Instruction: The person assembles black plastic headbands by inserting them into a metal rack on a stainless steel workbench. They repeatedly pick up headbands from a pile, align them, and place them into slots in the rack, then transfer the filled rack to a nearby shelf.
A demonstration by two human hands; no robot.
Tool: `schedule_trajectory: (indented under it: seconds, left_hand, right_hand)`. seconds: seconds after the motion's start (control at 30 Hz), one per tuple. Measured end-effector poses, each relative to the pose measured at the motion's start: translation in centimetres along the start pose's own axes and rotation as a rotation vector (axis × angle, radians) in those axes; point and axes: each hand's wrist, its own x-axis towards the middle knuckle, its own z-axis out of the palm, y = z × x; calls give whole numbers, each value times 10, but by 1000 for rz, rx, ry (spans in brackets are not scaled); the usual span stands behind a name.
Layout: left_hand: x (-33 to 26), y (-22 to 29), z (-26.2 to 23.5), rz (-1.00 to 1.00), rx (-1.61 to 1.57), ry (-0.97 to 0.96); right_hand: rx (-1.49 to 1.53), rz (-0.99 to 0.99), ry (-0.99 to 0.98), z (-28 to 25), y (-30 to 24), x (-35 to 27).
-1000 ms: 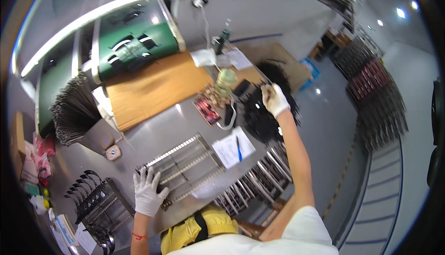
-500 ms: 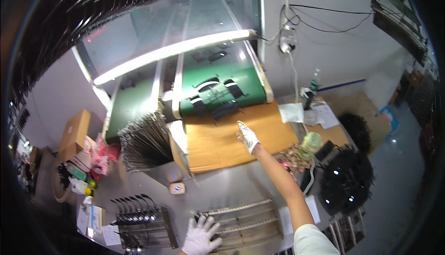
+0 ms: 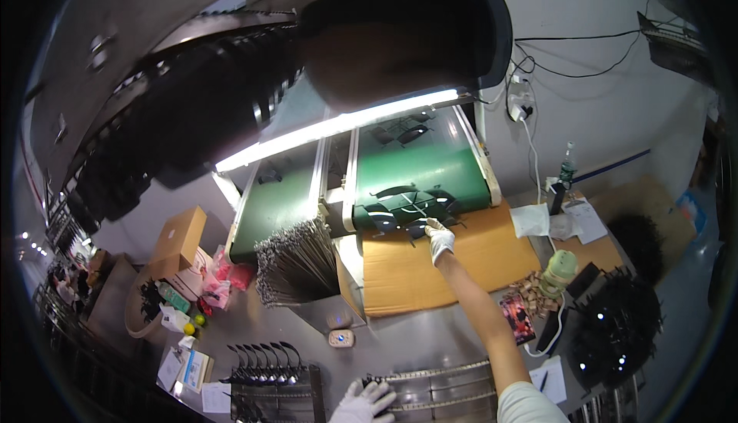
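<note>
My right hand [image 3: 440, 240], in a white glove, reaches to the near end of the green conveyor belt [image 3: 461, 173]. Its fingers close on the near edge of a cluster of glossy black moulded pieces [image 3: 411, 206] joined by thin runners. That cluster lies across the belt end and the edge of a tan cardboard sheet [image 3: 453, 273]. My left hand [image 3: 363, 404], also gloved in white, has its fingers spread at the left end of a slotted metal rack [image 3: 446, 394]. To its left, several black curved pieces [image 3: 265, 363] stand in a row in another rack [image 3: 315, 392].
A dense stack of thin metal racks [image 3: 296, 265] stands left of the cardboard. A light tube [image 3: 338, 131] crosses above the belts. Right of my forearm are a pale green bottle [image 3: 561, 268], a cable and a black heap [image 3: 615, 331]. A large dark shape [image 3: 407, 38] fills the upper view.
My right hand has moved from above the cardboard to the black cluster and closed on its edge. The left hand stays by the rack. The whole view has shifted, bringing a large dark shape in.
</note>
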Motion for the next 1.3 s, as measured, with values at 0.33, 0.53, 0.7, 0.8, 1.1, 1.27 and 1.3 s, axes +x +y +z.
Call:
schedule_trajectory:
  seconds: [0.33,0.53,0.7,0.8,1.1,1.27,1.3]
  left_hand:
    - [-23,-5,22,156,100,226]
    - [-1,-7,-20,-41,-906,289]
    - [-6,17,-47,66,-1698,569]
    - [-9,29,-32,-127,-1712,746]
    - [-39,-49,-58,-86,-1534,708]
    - [-79,-82,-60,359,-2515,613]
    - [-83,-82,-55,322,-2500,622]
  right_hand:
    - [-94,364,-387,-48,-169,-300]
    - [-567,488,-529,-24,-192,-439]
    - [-1052,422,-511,-3,-157,-467]
    - [-1515,13,-425,7,-126,-471]
    - [-1212,-228,-362,-45,-47,-496]
    - [-1066,263,-513,-98,-3,-487]
    - [-1181,122,-586,-101,6,-484]
